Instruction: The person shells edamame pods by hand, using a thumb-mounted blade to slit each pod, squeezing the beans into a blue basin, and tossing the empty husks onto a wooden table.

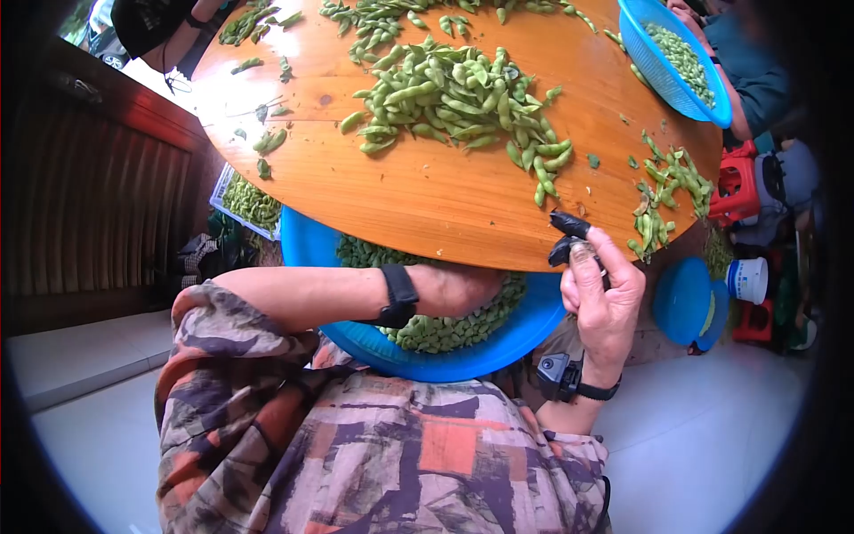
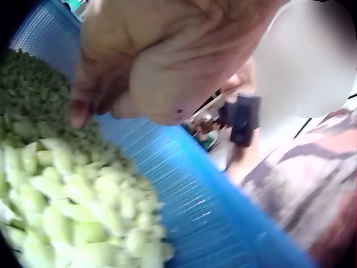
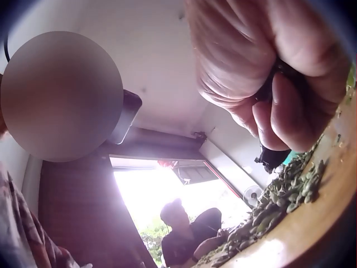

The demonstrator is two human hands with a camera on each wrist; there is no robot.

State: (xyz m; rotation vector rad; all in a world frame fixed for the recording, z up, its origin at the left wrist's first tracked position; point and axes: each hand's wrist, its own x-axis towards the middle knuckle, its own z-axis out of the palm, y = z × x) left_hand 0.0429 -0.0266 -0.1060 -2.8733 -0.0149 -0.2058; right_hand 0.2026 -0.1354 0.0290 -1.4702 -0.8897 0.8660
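Note:
Under the near table edge, my left hand (image 1: 458,289) reaches into a large blue basin (image 1: 400,363) of green beans (image 1: 445,331). In the left wrist view the same hand (image 2: 167,61) hangs over the beans (image 2: 78,201), fingers bent downward and one fingertip (image 2: 80,114) close over them. The palm side is hidden, so I cannot tell whether it holds anything. My right hand (image 1: 605,285) is raised at the table's edge, fingers loosely bent, with black coverings (image 1: 569,224) on its fingertips. No pod shows between its thumb and fingers. A pile of bean pods (image 1: 454,93) lies beyond it.
The round wooden table (image 1: 356,209) carries a smaller group of pods (image 1: 663,191) at right. A blue basket (image 1: 630,40) of beans stands at the far right edge. Left of the basin sits a crate (image 1: 249,200) of pods. Another person (image 3: 187,234) sits across the table.

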